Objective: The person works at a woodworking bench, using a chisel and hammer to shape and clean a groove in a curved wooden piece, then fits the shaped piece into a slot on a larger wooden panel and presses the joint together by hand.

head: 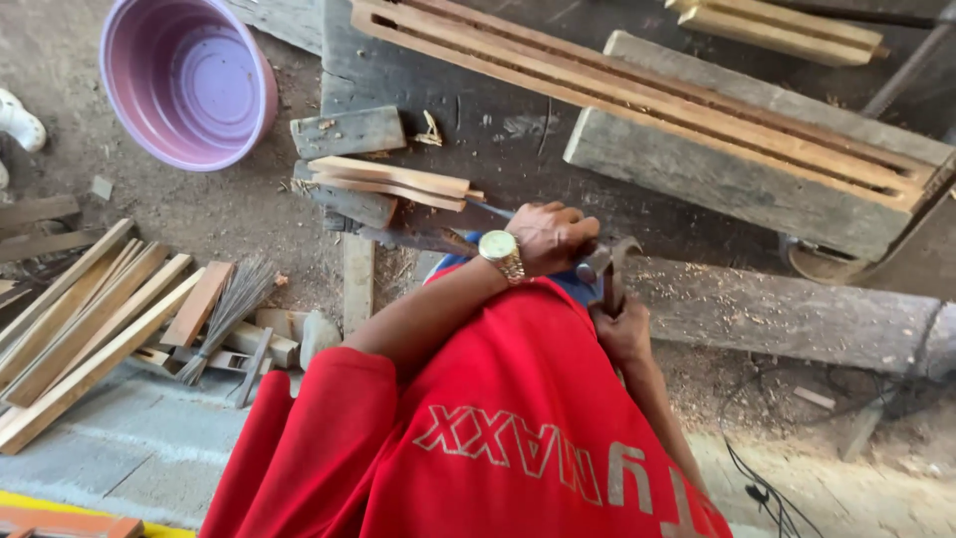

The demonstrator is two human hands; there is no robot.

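My left hand [553, 237], with a gold wristwatch [501, 251] on the wrist, is closed in a fist at the edge of a dark workbench [498, 120]. A dark flat metal blade [448, 227] runs left from that fist, under a few thin wooden strips [393, 182]. My right hand [624, 334] grips the handle of a claw hammer. The hammer head [604, 263] sits right next to my left hand. My red shirt [478, 438] hides what lies below my arms.
A slotted wooden frame [647, 100] rests on a thick grey beam [737, 184] on the bench. On the ground are a purple plastic basin [189, 80], a stack of wooden slats [85, 324], a bundle of thin sticks [227, 311] and a black cable [767, 478].
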